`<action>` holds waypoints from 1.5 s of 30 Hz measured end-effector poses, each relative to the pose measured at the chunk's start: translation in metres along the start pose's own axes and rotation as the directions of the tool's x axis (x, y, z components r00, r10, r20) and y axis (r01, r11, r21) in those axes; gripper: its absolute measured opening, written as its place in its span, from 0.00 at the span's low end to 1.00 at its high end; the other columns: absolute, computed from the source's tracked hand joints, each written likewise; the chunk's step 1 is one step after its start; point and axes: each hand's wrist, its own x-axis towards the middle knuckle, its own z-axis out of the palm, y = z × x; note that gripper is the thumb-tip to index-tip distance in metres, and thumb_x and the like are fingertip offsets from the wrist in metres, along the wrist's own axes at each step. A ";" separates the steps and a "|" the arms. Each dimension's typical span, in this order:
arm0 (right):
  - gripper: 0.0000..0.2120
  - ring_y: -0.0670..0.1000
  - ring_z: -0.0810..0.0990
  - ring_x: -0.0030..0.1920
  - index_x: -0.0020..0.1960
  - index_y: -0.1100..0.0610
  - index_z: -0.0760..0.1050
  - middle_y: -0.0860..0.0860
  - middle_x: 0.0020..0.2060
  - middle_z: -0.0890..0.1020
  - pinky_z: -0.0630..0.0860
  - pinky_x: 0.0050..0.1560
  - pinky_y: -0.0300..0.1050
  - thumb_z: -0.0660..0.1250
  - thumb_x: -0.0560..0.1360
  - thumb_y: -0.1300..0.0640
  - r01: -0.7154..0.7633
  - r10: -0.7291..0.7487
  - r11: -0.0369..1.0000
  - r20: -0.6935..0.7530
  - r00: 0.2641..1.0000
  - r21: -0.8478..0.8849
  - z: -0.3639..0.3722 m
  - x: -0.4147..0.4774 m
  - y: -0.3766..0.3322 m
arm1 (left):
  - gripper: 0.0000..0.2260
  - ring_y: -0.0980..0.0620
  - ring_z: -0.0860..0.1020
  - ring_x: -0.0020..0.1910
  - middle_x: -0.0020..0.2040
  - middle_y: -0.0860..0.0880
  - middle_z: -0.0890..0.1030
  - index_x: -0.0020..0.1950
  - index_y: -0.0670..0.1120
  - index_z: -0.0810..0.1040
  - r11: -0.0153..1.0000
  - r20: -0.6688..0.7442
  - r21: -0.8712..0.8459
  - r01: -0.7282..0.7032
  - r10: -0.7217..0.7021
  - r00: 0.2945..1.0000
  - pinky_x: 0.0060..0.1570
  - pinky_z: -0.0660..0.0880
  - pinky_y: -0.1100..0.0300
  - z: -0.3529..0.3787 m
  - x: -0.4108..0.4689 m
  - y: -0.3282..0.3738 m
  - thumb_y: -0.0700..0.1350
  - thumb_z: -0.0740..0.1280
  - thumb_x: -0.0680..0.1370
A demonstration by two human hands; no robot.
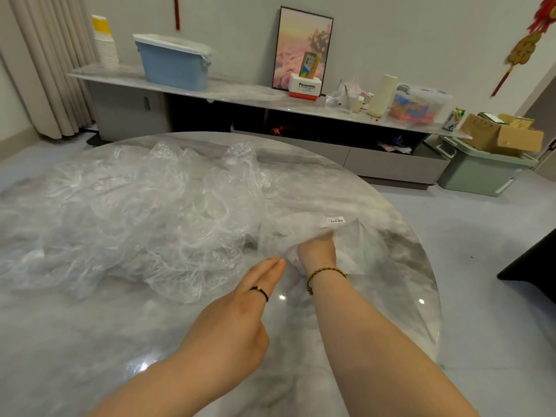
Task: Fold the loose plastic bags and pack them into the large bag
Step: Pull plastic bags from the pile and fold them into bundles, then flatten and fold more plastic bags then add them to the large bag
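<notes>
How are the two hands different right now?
The left hand has straight fingers and holds nothing; the right hand curls its fingers into the labelled bag. The left wears a black finger band, the right a braided wrist bracelet. Both are over the table.

The round, glossy, grey-marbled worktop (90,341) carries a crumpled heap of clear plastic bags (126,218) across its left and middle (single bags cannot be told apart). A labelled bag (304,218) lies toward its right edge.

single head-worn view, forward and down, close over the table (90,326)
</notes>
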 end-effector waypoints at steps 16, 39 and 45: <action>0.17 0.57 0.75 0.59 0.66 0.63 0.63 0.60 0.59 0.75 0.70 0.57 0.46 0.57 0.79 0.59 0.052 -0.057 0.969 -0.014 0.998 -0.241 -0.009 0.023 -0.012 | 0.35 0.62 0.70 0.62 0.52 0.80 0.32 0.72 0.62 0.38 0.999 0.031 0.020 0.041 -0.041 0.999 0.55 0.67 0.69 -0.001 0.006 -0.005 0.38 0.56 0.77; 0.25 0.54 0.48 0.75 0.75 0.59 0.48 0.56 0.75 0.49 0.46 0.73 0.49 0.50 0.81 0.57 0.512 -0.360 0.425 0.380 0.852 -0.746 0.001 0.034 0.013 | 0.35 0.65 0.65 0.66 0.52 0.78 0.29 0.70 0.62 0.36 0.999 0.044 0.039 0.030 -0.032 0.999 0.55 0.65 0.74 0.010 0.010 -0.009 0.37 0.54 0.77; 0.22 0.55 0.51 0.74 0.73 0.60 0.54 0.55 0.74 0.54 0.48 0.72 0.49 0.51 0.81 0.58 0.456 -0.333 0.388 0.339 0.880 -0.801 -0.008 0.043 0.011 | 0.33 0.64 0.63 0.67 0.53 0.78 0.28 0.70 0.65 0.39 0.998 0.044 0.052 0.023 -0.025 0.999 0.58 0.65 0.71 0.017 0.015 -0.009 0.37 0.54 0.78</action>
